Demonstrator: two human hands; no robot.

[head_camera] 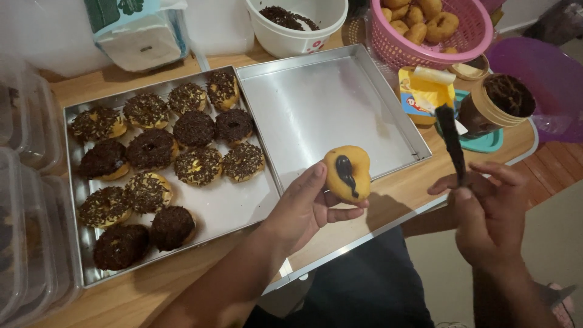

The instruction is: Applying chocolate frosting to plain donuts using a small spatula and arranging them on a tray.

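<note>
Holding noted: a plain doughnut [347, 173], streaked with chocolate, is gripped by the left hand [306, 209]; a chocolate-coated spreader [450, 141] is pinched by the right hand [489, 209] above the wooden surface [152, 294].

One soft plastic-wrapped package [136, 30] stands at the rear of the counter [152, 297], behind the tray of topped doughnuts; its wrap is clear over a white content, with a green printed band across the top. One small yellow carton [423, 96] stands at the right side of the counter, just beside the empty metal tray; it carries a blue and red printed panel on its front face, and its top flap is open. Directly right of the carton stands a round brown jar [495, 104] with a tan rim, lid off, holding dark spread.
</note>
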